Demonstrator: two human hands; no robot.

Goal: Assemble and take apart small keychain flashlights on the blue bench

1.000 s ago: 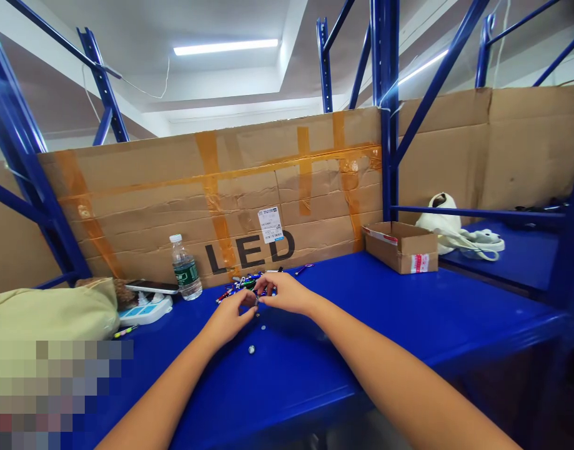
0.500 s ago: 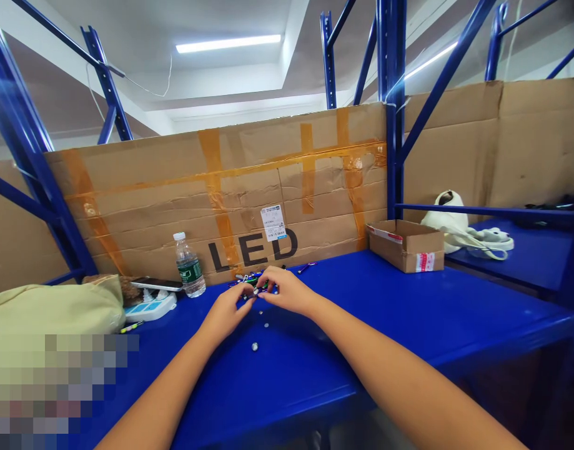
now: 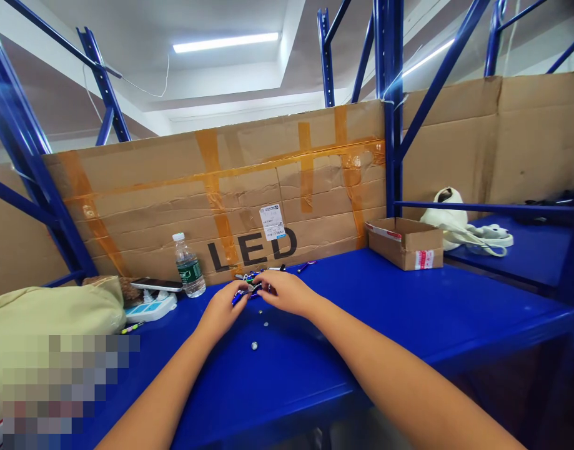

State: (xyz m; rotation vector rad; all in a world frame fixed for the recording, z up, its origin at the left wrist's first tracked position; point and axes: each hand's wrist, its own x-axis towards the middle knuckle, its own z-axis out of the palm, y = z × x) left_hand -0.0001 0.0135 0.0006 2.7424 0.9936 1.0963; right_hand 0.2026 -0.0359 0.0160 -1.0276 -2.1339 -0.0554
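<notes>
Both my hands meet over the blue bench (image 3: 385,312), just in front of a heap of small coloured pen-like pieces (image 3: 258,275). My left hand (image 3: 223,308) is closed in a pinch on a small blue and silver piece from the heap. My right hand (image 3: 287,290) has its fingers curled, fingertips touching the same small piece. Two small silver button-like parts (image 3: 254,345) lie loose on the bench just below my hands.
A taped cardboard sheet marked LED (image 3: 249,187) walls the back of the bench. A water bottle (image 3: 188,265), a phone (image 3: 155,285) on a power strip and a yellow-green bag (image 3: 47,312) sit at left. An open carton (image 3: 406,242) stands at right, with a white bag (image 3: 448,215) beyond.
My hands have crept a little farther from me, up to the heap. The pinched piece now shows blue between my left fingers.
</notes>
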